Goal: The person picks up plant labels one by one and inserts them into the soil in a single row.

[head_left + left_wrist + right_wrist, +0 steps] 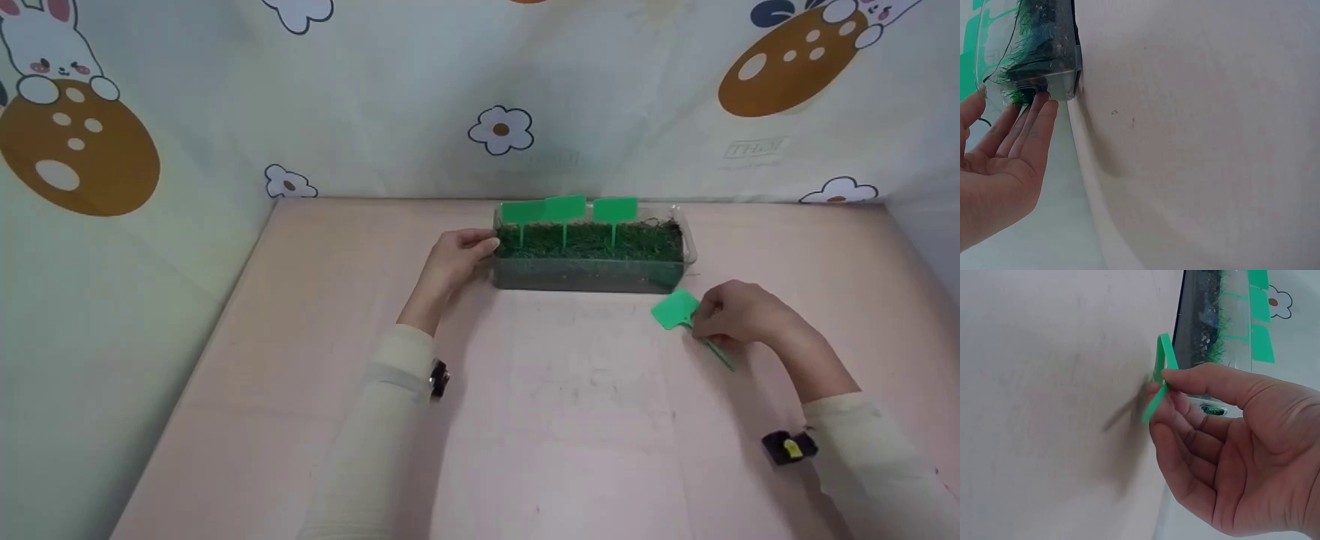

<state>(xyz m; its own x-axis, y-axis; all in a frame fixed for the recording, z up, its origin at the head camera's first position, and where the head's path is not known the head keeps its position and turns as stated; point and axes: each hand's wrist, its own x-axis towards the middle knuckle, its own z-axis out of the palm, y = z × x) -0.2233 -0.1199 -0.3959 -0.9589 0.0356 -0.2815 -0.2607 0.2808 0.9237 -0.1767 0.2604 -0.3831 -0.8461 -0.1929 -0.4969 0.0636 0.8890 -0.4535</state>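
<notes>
A clear plastic planter box (589,276) with dark soil and green grass stands at the back of the table. Several green plant labels (615,210) stick up out of the grass. At the box's left end, my left hand (454,262) touches the end wall with mostly straight fingers (1039,135); the thumb lies by the upper rim. My right hand (742,315), in front of the box's right end, pinches a green plant label (675,309) between thumb and fingers. Its flat head points toward the box and its stem slants down to the right, above the table.
The pink table (570,420) carries faint marks. Behind the box rises a pale wall covering (390,112) printed with flowers and rabbits. Small black devices (790,448) are strapped at both wrists.
</notes>
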